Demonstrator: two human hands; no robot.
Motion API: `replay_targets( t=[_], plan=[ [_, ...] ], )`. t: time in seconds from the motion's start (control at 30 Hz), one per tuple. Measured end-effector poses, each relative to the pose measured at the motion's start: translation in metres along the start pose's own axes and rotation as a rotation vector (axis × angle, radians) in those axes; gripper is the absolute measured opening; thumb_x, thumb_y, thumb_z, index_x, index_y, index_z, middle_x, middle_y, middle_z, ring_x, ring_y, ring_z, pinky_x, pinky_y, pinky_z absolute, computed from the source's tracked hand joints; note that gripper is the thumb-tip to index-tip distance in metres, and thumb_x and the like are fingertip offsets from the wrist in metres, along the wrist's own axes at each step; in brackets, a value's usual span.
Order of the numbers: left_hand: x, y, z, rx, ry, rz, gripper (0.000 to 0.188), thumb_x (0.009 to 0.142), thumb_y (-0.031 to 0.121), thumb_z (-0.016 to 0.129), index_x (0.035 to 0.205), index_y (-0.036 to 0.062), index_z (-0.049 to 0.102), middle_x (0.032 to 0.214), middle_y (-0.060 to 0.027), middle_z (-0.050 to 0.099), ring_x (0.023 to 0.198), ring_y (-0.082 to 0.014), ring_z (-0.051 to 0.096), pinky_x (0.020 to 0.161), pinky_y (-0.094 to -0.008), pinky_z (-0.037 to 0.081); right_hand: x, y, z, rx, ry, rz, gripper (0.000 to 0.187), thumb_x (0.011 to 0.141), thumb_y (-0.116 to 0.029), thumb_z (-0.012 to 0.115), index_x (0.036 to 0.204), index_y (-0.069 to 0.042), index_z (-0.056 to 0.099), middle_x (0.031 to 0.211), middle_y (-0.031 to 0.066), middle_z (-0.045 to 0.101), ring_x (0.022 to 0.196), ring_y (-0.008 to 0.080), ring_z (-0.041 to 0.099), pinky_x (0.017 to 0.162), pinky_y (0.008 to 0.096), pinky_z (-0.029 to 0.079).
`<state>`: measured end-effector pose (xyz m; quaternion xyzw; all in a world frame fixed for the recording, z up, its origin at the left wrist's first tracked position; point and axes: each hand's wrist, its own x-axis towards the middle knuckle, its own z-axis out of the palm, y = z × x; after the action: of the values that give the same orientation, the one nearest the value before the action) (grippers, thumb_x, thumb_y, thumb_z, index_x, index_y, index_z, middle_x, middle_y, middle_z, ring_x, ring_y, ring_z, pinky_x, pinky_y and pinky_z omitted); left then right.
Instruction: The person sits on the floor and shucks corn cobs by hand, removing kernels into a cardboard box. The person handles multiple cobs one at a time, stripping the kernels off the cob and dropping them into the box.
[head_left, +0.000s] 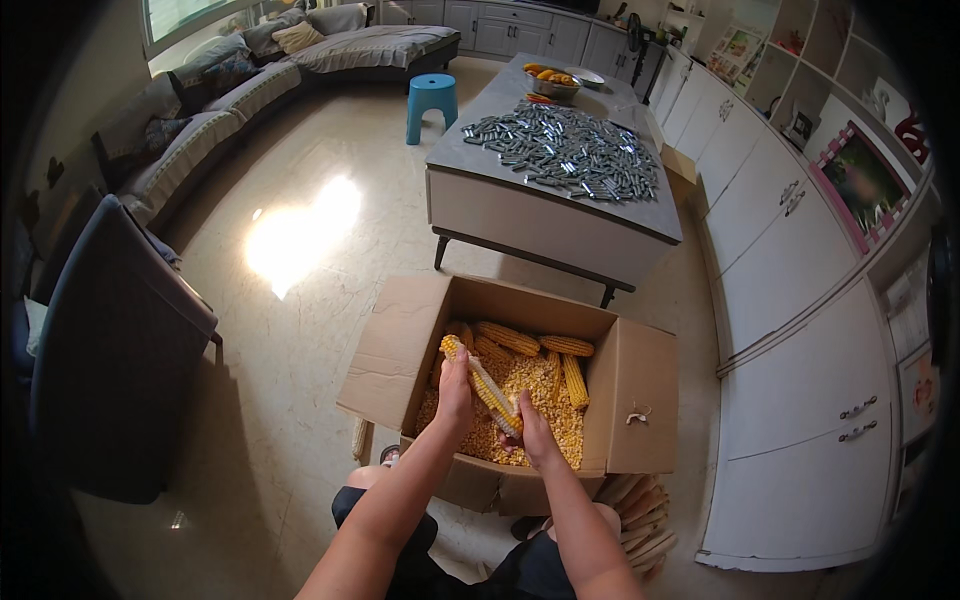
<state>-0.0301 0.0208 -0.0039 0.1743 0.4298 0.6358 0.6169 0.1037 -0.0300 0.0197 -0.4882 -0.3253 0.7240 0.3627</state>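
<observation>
A yellow ear of corn [488, 388] slants across the inside of an open cardboard box [640, 365], held between both hands. A pale strip without kernels runs along its length. My left hand [456, 388] is closed around the upper end. Lower down, my right hand [534, 430] grips the near end, its thumb along the cob. Loose yellow kernels [545, 440] cover the box bottom beneath them. More ears of corn [508, 338] lie against the far wall and in the right far corner of the box.
Pale bare cobs [648, 520] are heaped on the floor right of the box. Beyond it stands a grey-topped table [455, 165] with many small metallic cylinders [570, 150] and a bowl of corn [550, 85]. A blue stool [431, 105], a dark chair [115, 360] and white cabinets [800, 400] surround the area.
</observation>
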Motion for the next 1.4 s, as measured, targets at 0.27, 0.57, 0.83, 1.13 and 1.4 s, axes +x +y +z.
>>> replay_targets(
  t=[0.27,0.57,0.83,1.13,1.4],
  plan=[
    [0.010,-0.004,-0.008,-0.115,0.016,0.040,0.028,0.090,0.036,0.049,0.097,0.0093,0.045,0.082,-0.0008,0.047,0.076,-0.0102,0.046,0.068,-0.0255,0.040,0.005,0.015,0.008,-0.188,0.193,-0.109,0.053,0.091,-0.050,0.033,0.089,-0.001,0.052,0.054,0.0019,0.043,0.041,0.0083,0.038,0.037,0.0218,0.030],
    [0.007,-0.002,-0.004,-0.217,0.009,0.029,0.031,0.090,0.038,0.047,0.099,0.0082,0.047,0.083,-0.0035,0.049,0.078,-0.0137,0.047,0.073,-0.0291,0.041,0.005,0.006,-0.007,0.241,-0.052,0.008,0.055,0.090,-0.052,0.031,0.094,-0.001,0.052,0.064,0.0041,0.050,0.042,0.0081,0.036,0.037,0.0206,0.029],
    [0.012,0.001,-0.010,-0.217,0.120,0.021,0.029,0.090,0.037,0.047,0.092,0.0087,0.043,0.075,-0.0010,0.046,0.067,-0.0114,0.046,0.062,-0.0273,0.043,0.004,0.012,0.003,-0.246,0.032,-0.312,0.046,0.088,-0.046,0.046,0.103,-0.003,0.053,0.080,0.0064,0.062,0.050,0.0084,0.046,0.044,0.0233,0.039],
    [0.003,-0.008,-0.003,0.067,0.082,0.092,0.031,0.089,0.037,0.050,0.091,0.0084,0.041,0.082,0.0002,0.041,0.074,-0.0084,0.039,0.067,-0.0242,0.036,0.004,0.011,0.005,-0.821,0.333,-0.644,0.038,0.090,-0.037,0.046,0.087,-0.001,0.057,0.060,0.0120,0.054,0.053,0.0206,0.053,0.052,0.0319,0.041],
    [-0.006,-0.004,0.003,0.125,0.051,0.168,0.027,0.088,0.032,0.053,0.096,0.0094,0.040,0.083,0.0005,0.043,0.076,-0.0082,0.040,0.069,-0.0237,0.036,0.005,0.015,0.012,-0.595,0.455,-0.458,0.042,0.091,-0.034,0.043,0.075,0.002,0.057,0.056,0.0108,0.052,0.050,0.0203,0.049,0.050,0.0335,0.037]
  ],
)
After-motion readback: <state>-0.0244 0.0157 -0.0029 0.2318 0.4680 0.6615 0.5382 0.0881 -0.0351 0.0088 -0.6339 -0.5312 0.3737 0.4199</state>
